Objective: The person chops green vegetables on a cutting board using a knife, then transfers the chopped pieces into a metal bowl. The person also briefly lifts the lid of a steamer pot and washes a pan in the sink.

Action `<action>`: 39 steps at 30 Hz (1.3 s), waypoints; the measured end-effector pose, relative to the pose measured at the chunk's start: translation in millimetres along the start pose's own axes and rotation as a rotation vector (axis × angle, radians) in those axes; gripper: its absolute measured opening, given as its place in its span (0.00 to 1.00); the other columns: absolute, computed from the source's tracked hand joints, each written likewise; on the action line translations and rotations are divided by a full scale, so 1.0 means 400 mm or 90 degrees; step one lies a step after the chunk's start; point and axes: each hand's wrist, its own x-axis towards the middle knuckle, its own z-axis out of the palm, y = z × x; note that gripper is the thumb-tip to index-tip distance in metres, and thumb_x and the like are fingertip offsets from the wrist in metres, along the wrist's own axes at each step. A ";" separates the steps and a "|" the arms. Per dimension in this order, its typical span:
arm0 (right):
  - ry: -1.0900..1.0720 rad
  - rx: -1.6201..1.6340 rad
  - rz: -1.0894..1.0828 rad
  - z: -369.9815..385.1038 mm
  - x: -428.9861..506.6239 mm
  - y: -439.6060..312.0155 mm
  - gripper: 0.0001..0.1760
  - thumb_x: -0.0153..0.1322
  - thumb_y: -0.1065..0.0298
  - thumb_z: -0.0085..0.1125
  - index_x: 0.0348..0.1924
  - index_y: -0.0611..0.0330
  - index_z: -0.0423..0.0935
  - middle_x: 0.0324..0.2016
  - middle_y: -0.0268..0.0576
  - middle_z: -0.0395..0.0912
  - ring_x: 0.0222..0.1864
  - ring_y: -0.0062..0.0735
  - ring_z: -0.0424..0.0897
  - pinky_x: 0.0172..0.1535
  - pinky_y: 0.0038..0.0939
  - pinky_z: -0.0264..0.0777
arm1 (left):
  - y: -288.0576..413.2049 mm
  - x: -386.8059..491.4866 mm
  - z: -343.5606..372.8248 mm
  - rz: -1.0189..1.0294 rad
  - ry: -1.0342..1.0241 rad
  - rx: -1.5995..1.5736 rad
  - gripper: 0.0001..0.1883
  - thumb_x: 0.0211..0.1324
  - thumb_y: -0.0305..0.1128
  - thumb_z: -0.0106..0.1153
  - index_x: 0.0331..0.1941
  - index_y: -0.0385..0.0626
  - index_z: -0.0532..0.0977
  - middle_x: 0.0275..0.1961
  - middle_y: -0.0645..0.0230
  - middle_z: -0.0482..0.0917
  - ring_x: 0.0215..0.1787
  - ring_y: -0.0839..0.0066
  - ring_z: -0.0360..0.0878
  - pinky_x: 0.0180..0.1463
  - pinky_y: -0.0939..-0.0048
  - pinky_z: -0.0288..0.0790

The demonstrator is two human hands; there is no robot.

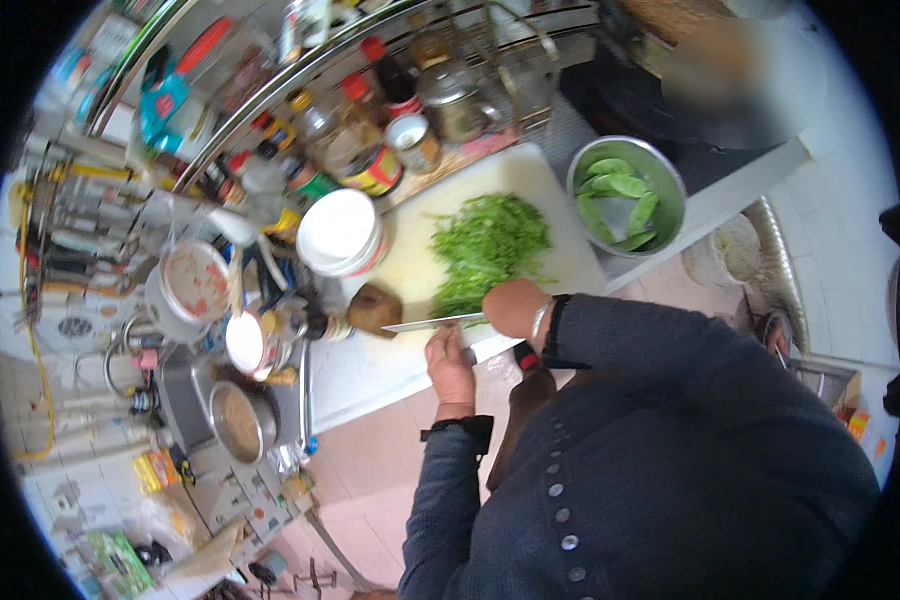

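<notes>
My right hand (516,306) grips a kitchen knife (427,324), its blade pointing left across the near edge of the white cutting board (570,259). Fingers of my left hand (451,366) are up against the near side of the blade; whether they hold anything is hidden. Just beyond the knife lies a heap of chopped leafy greens (487,240). By the blade's tip sits a brown rounded object (375,307), too unclear to name. A metal bowl (673,180) holding several flat green pea pods (616,182) stands right of the board.
White plastic tubs (339,225) stand left of the board. Sauce bottles (394,79) and a glass jar (454,97) line the back. To the left is a sink (184,390) with a metal pot (246,424) in it. A dark stovetop (607,105) lies at the far right.
</notes>
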 end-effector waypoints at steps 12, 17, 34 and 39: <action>0.026 0.169 0.099 0.023 0.009 0.108 0.10 0.59 0.67 0.55 0.26 0.61 0.83 0.24 0.53 0.81 0.29 0.54 0.82 0.33 0.49 0.75 | 0.283 0.420 -0.159 0.049 0.048 -0.137 0.10 0.55 0.17 0.54 0.40 0.36 0.79 0.41 0.53 0.80 0.44 0.55 0.78 0.51 0.62 0.72; 0.261 0.306 -0.068 0.099 0.007 0.109 0.11 0.59 0.62 0.55 0.22 0.58 0.82 0.26 0.51 0.82 0.29 0.57 0.80 0.32 0.52 0.73 | 0.572 0.622 0.113 0.426 -0.357 -0.216 0.11 0.53 0.30 0.61 0.41 0.41 0.80 0.45 0.55 0.81 0.49 0.55 0.78 0.54 0.60 0.71; 0.071 0.364 -0.030 -0.054 -0.043 0.229 0.11 0.60 0.61 0.55 0.24 0.58 0.82 0.26 0.51 0.82 0.29 0.57 0.80 0.32 0.51 0.73 | 0.705 0.603 0.480 0.202 -0.625 -0.036 0.13 0.48 0.36 0.66 0.37 0.44 0.80 0.37 0.53 0.83 0.40 0.55 0.82 0.46 0.58 0.74; 0.068 0.369 -0.036 -0.056 -0.031 0.212 0.11 0.60 0.61 0.55 0.24 0.58 0.82 0.27 0.50 0.82 0.29 0.57 0.80 0.32 0.51 0.73 | 0.773 0.569 0.495 0.229 -0.640 0.144 0.14 0.47 0.37 0.66 0.37 0.42 0.81 0.41 0.51 0.83 0.46 0.52 0.81 0.50 0.57 0.74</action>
